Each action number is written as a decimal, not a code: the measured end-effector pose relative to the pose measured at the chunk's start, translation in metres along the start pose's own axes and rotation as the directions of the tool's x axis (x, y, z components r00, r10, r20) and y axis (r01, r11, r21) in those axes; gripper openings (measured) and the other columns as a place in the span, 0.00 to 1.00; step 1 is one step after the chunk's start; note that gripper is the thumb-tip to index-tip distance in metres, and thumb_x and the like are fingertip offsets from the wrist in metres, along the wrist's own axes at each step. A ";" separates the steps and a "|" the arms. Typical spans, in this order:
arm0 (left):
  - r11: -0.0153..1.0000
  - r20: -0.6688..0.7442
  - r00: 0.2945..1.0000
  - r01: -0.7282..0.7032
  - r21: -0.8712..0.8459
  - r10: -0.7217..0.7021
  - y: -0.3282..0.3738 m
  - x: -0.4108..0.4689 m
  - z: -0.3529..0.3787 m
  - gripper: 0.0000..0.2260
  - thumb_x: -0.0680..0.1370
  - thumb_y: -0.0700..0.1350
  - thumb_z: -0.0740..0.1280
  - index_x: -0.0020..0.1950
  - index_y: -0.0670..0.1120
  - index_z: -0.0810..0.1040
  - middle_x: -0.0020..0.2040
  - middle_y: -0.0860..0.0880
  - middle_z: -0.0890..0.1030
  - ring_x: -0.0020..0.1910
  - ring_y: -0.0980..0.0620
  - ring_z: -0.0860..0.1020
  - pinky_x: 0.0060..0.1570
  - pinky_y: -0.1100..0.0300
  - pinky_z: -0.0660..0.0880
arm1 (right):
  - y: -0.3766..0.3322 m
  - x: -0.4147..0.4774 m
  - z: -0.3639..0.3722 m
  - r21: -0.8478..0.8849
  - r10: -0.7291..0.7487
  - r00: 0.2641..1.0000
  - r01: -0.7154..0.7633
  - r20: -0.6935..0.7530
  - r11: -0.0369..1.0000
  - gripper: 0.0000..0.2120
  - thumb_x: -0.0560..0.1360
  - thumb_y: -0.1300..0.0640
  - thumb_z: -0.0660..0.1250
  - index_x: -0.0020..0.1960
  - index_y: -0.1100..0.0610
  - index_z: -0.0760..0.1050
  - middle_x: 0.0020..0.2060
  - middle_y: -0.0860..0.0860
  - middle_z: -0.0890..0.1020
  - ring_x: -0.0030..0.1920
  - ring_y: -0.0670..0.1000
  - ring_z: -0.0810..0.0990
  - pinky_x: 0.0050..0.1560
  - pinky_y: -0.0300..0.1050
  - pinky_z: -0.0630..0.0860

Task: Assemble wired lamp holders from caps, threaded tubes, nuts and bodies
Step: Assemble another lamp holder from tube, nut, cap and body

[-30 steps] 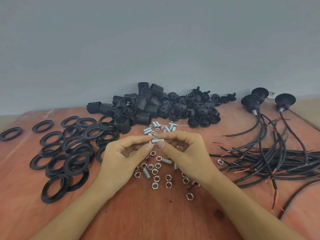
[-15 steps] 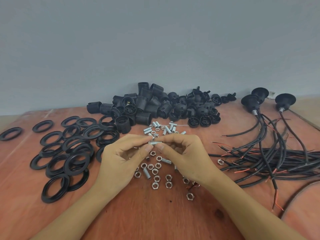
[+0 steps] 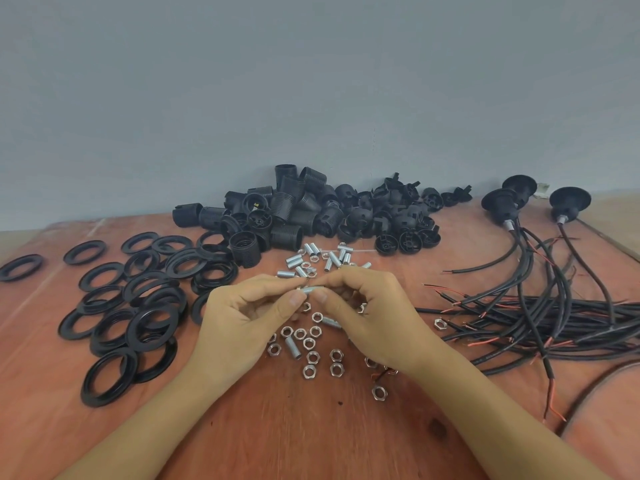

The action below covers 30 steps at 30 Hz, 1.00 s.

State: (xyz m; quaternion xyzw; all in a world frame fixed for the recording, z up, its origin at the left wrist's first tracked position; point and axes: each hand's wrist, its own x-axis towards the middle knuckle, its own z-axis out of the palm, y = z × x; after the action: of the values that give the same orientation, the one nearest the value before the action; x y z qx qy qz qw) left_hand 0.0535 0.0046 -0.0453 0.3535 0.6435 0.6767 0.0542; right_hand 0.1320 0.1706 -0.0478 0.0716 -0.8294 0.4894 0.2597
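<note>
Both hands meet over the middle of the wooden table (image 3: 311, 438). My left hand (image 3: 242, 317) and my right hand (image 3: 367, 317) pinch the two ends of one small silver threaded tube (image 3: 311, 290) between thumb and forefinger; a nut seems to sit at its left end, by my left fingertips. Loose hex nuts (image 3: 313, 357) lie under and in front of the hands. More threaded tubes (image 3: 313, 251) lie just behind them. Black lamp holder bodies (image 3: 287, 209) and caps (image 3: 408, 216) are heaped at the back.
Several black rings (image 3: 138, 306) spread over the left side of the table. A bundle of black wires (image 3: 540, 306) with red and bare ends lies at the right, running up to three wired lamp holders (image 3: 502, 202) at the back right. A grey wall stands behind.
The hands have stayed in place around the tube. Only the fingertips have shifted slightly, closing in on the tube's ends.
</note>
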 end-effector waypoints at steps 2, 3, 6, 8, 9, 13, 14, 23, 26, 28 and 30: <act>0.999 -0.006 1.000 0.025 -0.022 -0.025 0.001 0.000 0.000 0.09 0.71 0.40 0.70 0.48 0.47 0.87 0.42 0.46 0.86 0.37 0.52 0.83 0.39 0.64 0.80 | 0.000 0.000 0.000 -0.006 -0.015 1.000 0.015 -0.003 1.000 0.05 0.77 0.59 0.69 0.52 0.54 0.83 0.40 0.44 0.83 0.39 0.41 0.78 0.39 0.30 0.71; 0.998 -0.010 0.999 0.053 -0.039 -0.053 0.001 0.000 0.000 0.08 0.71 0.41 0.70 0.46 0.47 0.87 0.40 0.45 0.86 0.36 0.53 0.83 0.39 0.64 0.79 | 0.000 0.001 -0.001 -0.024 -0.032 0.999 0.032 -0.010 0.999 0.06 0.77 0.59 0.69 0.52 0.55 0.83 0.41 0.44 0.83 0.40 0.42 0.79 0.40 0.30 0.71; 0.987 -0.015 0.990 0.141 -0.070 -0.143 0.002 0.001 0.000 0.07 0.71 0.45 0.70 0.44 0.47 0.87 0.37 0.44 0.85 0.35 0.52 0.82 0.37 0.63 0.79 | -0.002 0.002 -0.001 -0.134 -0.145 0.989 0.140 -0.030 0.981 0.08 0.76 0.62 0.71 0.54 0.57 0.83 0.40 0.48 0.82 0.40 0.46 0.78 0.42 0.32 0.72; 0.985 -0.017 0.987 0.159 -0.063 -0.161 0.003 0.001 -0.001 0.08 0.71 0.47 0.70 0.44 0.46 0.87 0.36 0.44 0.84 0.35 0.52 0.82 0.37 0.63 0.79 | -0.003 0.002 -0.001 -0.185 -0.213 0.976 0.202 -0.037 0.962 0.09 0.75 0.63 0.71 0.55 0.57 0.83 0.39 0.49 0.82 0.39 0.45 0.78 0.42 0.33 0.73; 0.986 -0.018 0.987 0.158 -0.054 -0.159 0.004 0.001 0.000 0.08 0.71 0.47 0.70 0.43 0.46 0.87 0.36 0.44 0.85 0.34 0.52 0.82 0.37 0.63 0.79 | -0.003 0.002 -0.002 -0.190 -0.223 0.974 0.212 -0.037 0.958 0.09 0.75 0.62 0.71 0.55 0.57 0.83 0.39 0.49 0.83 0.39 0.45 0.78 0.42 0.35 0.74; 0.978 -0.020 0.979 0.203 -0.053 -0.205 0.005 0.001 0.001 0.10 0.71 0.49 0.70 0.40 0.45 0.87 0.34 0.45 0.83 0.32 0.52 0.81 0.34 0.63 0.78 | -0.001 0.002 -0.004 -0.209 -0.201 0.979 0.194 -0.011 0.958 0.08 0.77 0.59 0.70 0.55 0.59 0.84 0.40 0.49 0.84 0.39 0.45 0.79 0.43 0.38 0.75; 0.972 -0.015 0.974 0.227 -0.055 -0.228 0.005 0.001 0.001 0.12 0.71 0.51 0.70 0.39 0.44 0.86 0.33 0.44 0.83 0.32 0.52 0.80 0.33 0.64 0.77 | -0.001 0.002 -0.004 -0.225 -0.213 0.977 0.207 -0.001 0.952 0.08 0.77 0.59 0.70 0.54 0.59 0.84 0.40 0.49 0.84 0.40 0.45 0.79 0.43 0.37 0.75; 0.946 0.000 0.954 0.297 -0.131 -0.300 0.005 0.002 0.001 0.14 0.68 0.53 0.72 0.44 0.44 0.87 0.37 0.44 0.84 0.34 0.53 0.80 0.34 0.65 0.77 | 0.003 0.003 -0.002 -0.329 -0.408 0.913 0.380 -0.015 0.864 0.08 0.74 0.64 0.73 0.53 0.62 0.83 0.41 0.54 0.83 0.40 0.53 0.82 0.40 0.50 0.79; 0.960 -0.015 0.964 0.263 -0.093 -0.265 0.006 0.002 0.000 0.13 0.68 0.53 0.72 0.44 0.46 0.87 0.38 0.44 0.85 0.35 0.52 0.81 0.36 0.64 0.77 | 0.003 0.003 0.000 -0.360 -0.443 0.896 0.409 -0.015 0.839 0.07 0.73 0.64 0.73 0.51 0.62 0.84 0.41 0.54 0.83 0.39 0.52 0.81 0.39 0.49 0.79; 0.968 -0.027 0.971 0.236 -0.083 -0.239 0.008 0.003 0.000 0.11 0.68 0.51 0.72 0.43 0.45 0.87 0.37 0.44 0.85 0.34 0.52 0.81 0.36 0.64 0.78 | 0.001 0.003 0.000 -0.333 -0.413 0.910 0.381 -0.029 0.863 0.07 0.74 0.63 0.73 0.52 0.62 0.84 0.41 0.53 0.83 0.39 0.51 0.81 0.41 0.46 0.79; 0.981 -0.029 0.981 0.190 -0.039 -0.191 0.009 0.002 0.002 0.09 0.70 0.49 0.71 0.43 0.45 0.87 0.37 0.44 0.85 0.33 0.53 0.81 0.36 0.65 0.78 | -0.003 0.003 0.000 -0.271 -0.329 0.944 0.308 -0.033 0.912 0.07 0.75 0.61 0.71 0.52 0.61 0.84 0.40 0.51 0.84 0.39 0.45 0.81 0.43 0.40 0.78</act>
State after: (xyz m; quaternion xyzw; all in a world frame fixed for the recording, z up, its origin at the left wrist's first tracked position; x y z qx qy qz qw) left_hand 0.0570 0.0056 -0.0363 0.2779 0.6631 0.6856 0.1145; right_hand 0.1306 0.1699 -0.0440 0.1519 -0.8532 0.3289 0.3751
